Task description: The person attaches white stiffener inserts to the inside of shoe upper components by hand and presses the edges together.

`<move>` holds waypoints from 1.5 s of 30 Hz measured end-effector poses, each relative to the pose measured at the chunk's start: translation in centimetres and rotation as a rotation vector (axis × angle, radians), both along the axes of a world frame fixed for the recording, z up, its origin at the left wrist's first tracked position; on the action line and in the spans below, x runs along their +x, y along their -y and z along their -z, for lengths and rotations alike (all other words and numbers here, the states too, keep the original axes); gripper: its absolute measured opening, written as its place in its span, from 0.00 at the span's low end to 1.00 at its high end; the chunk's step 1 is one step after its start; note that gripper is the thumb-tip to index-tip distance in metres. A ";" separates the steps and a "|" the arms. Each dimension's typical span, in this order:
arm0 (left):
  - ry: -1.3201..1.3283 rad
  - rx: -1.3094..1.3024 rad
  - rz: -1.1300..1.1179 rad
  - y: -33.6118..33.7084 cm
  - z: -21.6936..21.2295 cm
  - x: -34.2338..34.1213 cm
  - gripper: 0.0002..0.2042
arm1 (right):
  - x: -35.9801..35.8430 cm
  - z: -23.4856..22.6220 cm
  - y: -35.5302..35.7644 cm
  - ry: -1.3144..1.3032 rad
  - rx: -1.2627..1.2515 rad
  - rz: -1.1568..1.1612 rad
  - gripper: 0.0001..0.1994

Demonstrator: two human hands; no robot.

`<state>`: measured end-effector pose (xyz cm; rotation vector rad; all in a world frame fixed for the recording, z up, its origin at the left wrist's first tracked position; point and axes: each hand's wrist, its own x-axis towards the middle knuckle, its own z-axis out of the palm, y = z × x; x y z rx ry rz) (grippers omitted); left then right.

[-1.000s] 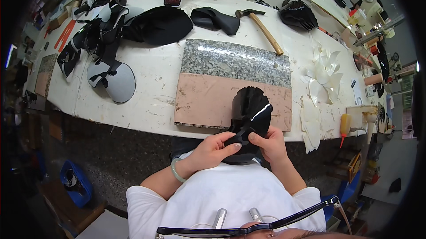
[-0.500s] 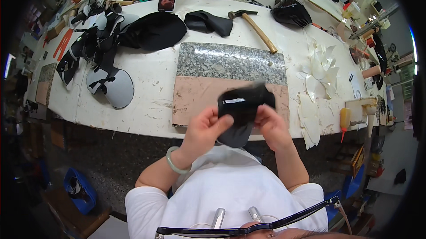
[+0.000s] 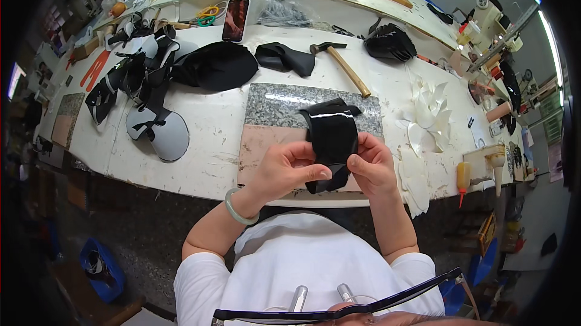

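Between my hands is a glossy black shoe upper piece [image 3: 333, 135], curved and folded, with dark loose flaps at its top and bottom. My left hand [image 3: 290, 169] pinches its left edge, thumb on the front. On the other side my right hand [image 3: 372, 166] grips the right edge between thumb and fingers. The piece is held up over a board, half speckled stone [image 3: 278, 105] and half pinkish-tan surface [image 3: 266, 147]. Some of my fingertips are hidden behind the black material.
A hammer [image 3: 348, 69] lies beyond the board, near folded black pieces [image 3: 284, 58]. Black and grey pieces [image 3: 160, 129] are heaped at left. White pieces [image 3: 426, 117] and a yellow glue bottle [image 3: 463, 175] are at right. A phone [image 3: 236, 19] stands at the back.
Both hands have turned the black piece, so its glossy curved face now stands more upright. My grip has shifted lower on its sides. The head view has tilted up, showing more of the back shelf.
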<state>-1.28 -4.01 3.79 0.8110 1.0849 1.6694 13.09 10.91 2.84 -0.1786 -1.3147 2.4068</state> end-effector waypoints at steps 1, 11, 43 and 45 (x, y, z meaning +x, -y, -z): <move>-0.005 0.007 0.022 0.0 0.5 -0.2 0.11 | -0.1 0.1 0.1 -0.003 0.002 -0.001 0.16; 0.191 0.087 -0.346 -4.3 1.9 -2.3 0.08 | -2.6 0.1 -2.1 0.221 0.372 0.301 0.14; 0.225 0.159 -0.563 -7.2 0.3 -6.4 0.14 | -7.1 -2.4 -5.9 0.417 0.760 0.098 0.13; 0.213 0.153 -0.554 -7.3 0.9 -6.7 0.14 | -7.4 -3.1 -5.4 0.383 0.588 0.025 0.13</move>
